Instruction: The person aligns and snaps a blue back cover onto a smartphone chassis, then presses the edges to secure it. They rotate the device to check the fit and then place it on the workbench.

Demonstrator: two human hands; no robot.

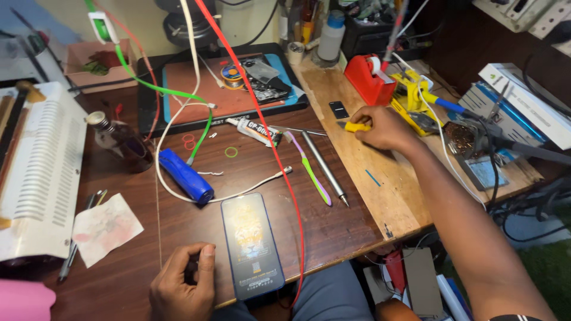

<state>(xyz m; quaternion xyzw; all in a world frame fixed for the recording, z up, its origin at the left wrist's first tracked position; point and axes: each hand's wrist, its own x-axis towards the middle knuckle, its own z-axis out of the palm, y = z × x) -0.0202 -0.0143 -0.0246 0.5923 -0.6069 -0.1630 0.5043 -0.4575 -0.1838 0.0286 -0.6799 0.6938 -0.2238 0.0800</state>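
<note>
Our right hand (pixel 383 128) closes on a small yellow-handled tool (pixel 357 126) at the far right of the wooden counter (pixel 333 232). Our left hand (pixel 181 288), loosely curled and empty, touches the near-edge dark smartphone (pixel 251 244); we judge the red cable (pixel 279 178) crossing it could drag it off.

The head camera looks steeply down, close over the cluttered wooden workbench (pixel 333 232).

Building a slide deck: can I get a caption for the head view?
Right hand grips a yellow-handled tool; left hand rests beside a lit smartphone.
</note>
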